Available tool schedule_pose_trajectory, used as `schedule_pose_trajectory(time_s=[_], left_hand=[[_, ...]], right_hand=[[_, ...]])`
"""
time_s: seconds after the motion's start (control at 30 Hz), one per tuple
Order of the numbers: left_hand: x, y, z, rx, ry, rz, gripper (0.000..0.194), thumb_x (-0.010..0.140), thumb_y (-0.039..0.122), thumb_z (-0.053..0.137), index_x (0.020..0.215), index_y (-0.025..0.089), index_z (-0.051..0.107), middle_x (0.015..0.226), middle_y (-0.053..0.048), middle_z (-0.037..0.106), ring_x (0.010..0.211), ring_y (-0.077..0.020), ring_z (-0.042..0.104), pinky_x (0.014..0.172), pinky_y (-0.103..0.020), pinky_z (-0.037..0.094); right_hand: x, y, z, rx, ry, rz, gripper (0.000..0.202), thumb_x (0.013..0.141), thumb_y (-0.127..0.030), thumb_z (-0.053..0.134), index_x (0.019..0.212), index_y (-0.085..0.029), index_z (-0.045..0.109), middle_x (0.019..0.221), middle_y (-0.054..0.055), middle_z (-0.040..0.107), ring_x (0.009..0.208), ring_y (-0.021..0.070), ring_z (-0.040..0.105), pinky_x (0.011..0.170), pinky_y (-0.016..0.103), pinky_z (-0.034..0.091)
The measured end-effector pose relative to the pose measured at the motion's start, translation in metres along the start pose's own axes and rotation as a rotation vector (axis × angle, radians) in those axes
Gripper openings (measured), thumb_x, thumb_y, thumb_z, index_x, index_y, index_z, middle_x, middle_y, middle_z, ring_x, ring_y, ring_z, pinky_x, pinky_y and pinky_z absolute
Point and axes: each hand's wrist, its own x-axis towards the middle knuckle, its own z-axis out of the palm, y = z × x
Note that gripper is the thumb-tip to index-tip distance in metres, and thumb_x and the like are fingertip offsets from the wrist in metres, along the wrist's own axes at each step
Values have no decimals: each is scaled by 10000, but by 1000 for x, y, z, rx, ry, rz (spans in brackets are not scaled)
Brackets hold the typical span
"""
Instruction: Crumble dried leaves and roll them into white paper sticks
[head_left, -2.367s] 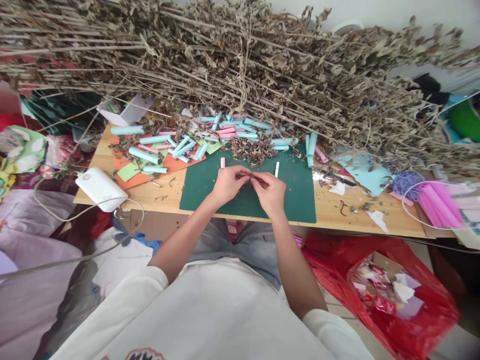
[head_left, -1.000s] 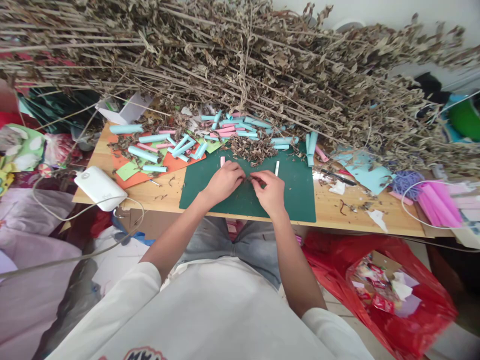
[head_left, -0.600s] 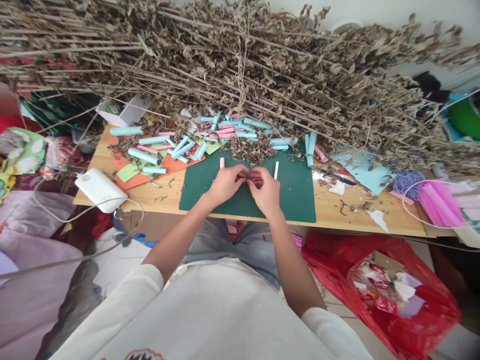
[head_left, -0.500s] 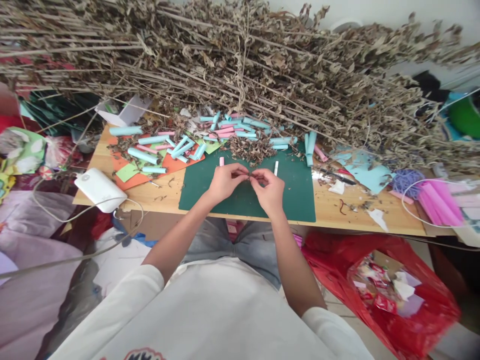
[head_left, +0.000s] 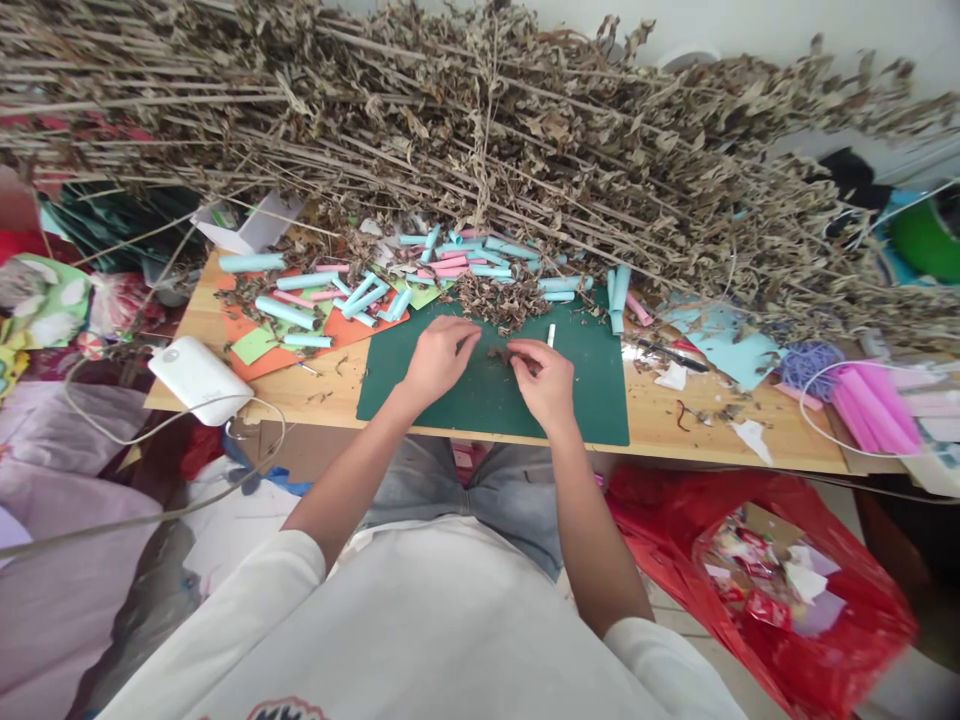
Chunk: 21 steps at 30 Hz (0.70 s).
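Note:
Over the green cutting mat point(head_left: 480, 405), my left hand point(head_left: 441, 358) has its thumb and fingers apart, with nothing seen between them. My right hand point(head_left: 544, 378) is to its right, fingers bent beside a small dry leaf bit point(head_left: 497, 354); whether it grips the bit cannot be made out. A heap of crumbled dry leaves point(head_left: 502, 300) lies just beyond both hands. Behind my right hand stands a small white tube point(head_left: 551, 335).
Blue paper rolls point(head_left: 285, 312) and pink ones lie left and behind. Bundled dry stalks point(head_left: 420, 120) span the back. A white power bank point(head_left: 201, 380) with a cable is left. A red bag point(head_left: 847, 560) of scraps hangs open at the right, below the table point(head_left: 795, 435).
My hands have parted; my left hand moved slightly left and up and its fingers opened. The pink-tipped roll behind my left hand is no longer visible.

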Motion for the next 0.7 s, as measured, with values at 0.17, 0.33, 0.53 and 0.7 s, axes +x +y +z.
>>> schedule_pose_trajectory(time_s=[0.17, 0.33, 0.53, 0.7], left_hand=[[4, -4, -13, 360, 20, -227, 300, 926, 354, 542, 1101, 139, 658, 1027, -157, 670, 1056, -299, 598, 911, -402, 462], [9, -1, -10, 482, -93, -336, 233, 883, 327, 603, 1013, 137, 637, 994, -172, 651, 1020, -324, 606, 816, -388, 478], [9, -12, -11, 403, -93, -230, 221, 947, 244, 453, 946, 137, 646, 908, -152, 642, 915, -284, 616, 771, -367, 478], [2, -11, -13, 15, -1, -90, 192, 954, 267, 480, 1018, 163, 628, 929, -85, 633, 831, -179, 603, 748, -283, 480]], right_hand=[[3, 2, -6, -187, 31, -45, 231, 858, -194, 519, 972, -196, 719, 970, 65, 725, 696, 158, 644, 692, 321, 555], [13, -9, 0, -467, -99, -179, 239, 853, -252, 607, 1063, -207, 711, 996, 91, 713, 908, 255, 617, 846, 426, 527], [17, -11, 4, -362, -78, -158, 282, 880, -176, 504, 1065, -207, 715, 975, 84, 694, 856, 215, 624, 795, 372, 536], [14, -9, 1, -123, 13, -27, 234, 838, -190, 544, 970, -193, 737, 925, 58, 708, 723, 157, 648, 680, 293, 540]])
